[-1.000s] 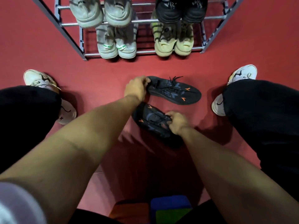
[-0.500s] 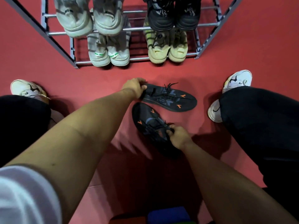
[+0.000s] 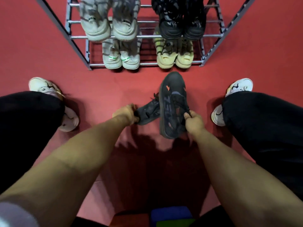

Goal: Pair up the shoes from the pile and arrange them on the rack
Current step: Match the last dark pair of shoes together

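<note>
Two black shoes with orange marks are in my hands in front of the metal rack (image 3: 147, 64). My right hand (image 3: 193, 120) grips one black shoe (image 3: 172, 104) by its collar, toe pointing toward the rack. My left hand (image 3: 126, 114) holds the heel of the other black shoe (image 3: 150, 110), which lies partly behind the first. On the rack stand a grey pair (image 3: 109, 27) and a black pair (image 3: 182, 25) on the upper bars, with a grey-green pair (image 3: 121, 59) and a yellow pair (image 3: 174, 60) below.
Red floor (image 3: 32, 46) surrounds the rack. My own white sneakers (image 3: 49, 89) (image 3: 237, 87) and dark trouser legs flank the work area. A blue and green block (image 3: 170, 217) sits at the bottom edge between my arms.
Both black shoes have left their flat spots on the floor. The right-hand shoe has swung round so its toe points at the rack, and the left-hand shoe has been drawn in beside it.
</note>
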`<state>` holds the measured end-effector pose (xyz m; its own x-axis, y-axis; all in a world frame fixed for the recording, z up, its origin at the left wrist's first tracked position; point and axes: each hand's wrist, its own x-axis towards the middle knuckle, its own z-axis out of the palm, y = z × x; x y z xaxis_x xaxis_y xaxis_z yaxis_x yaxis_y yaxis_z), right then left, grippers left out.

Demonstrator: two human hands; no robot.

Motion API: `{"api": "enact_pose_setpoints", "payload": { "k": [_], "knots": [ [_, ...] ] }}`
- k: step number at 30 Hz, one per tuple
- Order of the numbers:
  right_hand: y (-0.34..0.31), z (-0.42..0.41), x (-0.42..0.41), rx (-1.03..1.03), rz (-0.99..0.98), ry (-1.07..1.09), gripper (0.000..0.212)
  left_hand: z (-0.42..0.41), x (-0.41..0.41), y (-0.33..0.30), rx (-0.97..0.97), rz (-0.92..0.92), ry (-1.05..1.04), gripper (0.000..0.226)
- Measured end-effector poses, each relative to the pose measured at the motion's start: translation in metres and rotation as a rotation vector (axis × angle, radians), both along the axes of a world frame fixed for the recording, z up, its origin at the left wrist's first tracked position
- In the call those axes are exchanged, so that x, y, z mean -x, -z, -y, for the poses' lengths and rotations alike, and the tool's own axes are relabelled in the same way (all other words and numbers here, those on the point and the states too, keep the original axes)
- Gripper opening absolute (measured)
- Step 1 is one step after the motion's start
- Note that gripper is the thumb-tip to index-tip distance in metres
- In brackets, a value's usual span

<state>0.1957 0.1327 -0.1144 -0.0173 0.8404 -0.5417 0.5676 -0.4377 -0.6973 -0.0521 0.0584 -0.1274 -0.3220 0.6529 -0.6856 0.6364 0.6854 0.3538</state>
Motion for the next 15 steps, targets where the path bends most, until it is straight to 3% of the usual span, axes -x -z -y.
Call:
{"api": "enact_pose_setpoints", "payload": {
  "k": [4,7,9,12,15],
  "knots": [
    [-0.004,0.011,0.044,0.161,-0.214,0.172,0.020,0.065,-0.033,-0.007,0.061,0.353,-0.127,0.054],
    [0.001,0.023,0.068,0.113,-0.196,0.064,0.021,0.094,-0.038,-0.012,0.069,0.330,-0.156,0.029],
    [0.004,0.034,0.083,0.055,-0.149,-0.036,0.024,0.103,-0.029,-0.019,-0.028,0.371,-0.369,0.012],
    [0.049,0.047,0.101,0.089,-0.107,-0.195,0.023,0.113,-0.013,-0.037,-0.057,0.634,-0.829,0.028],
    [0.020,0.072,0.123,0.223,-0.255,-0.183,0.018,0.116,0.005,-0.043,-0.022,0.786,-0.850,0.033]
  ]
}}
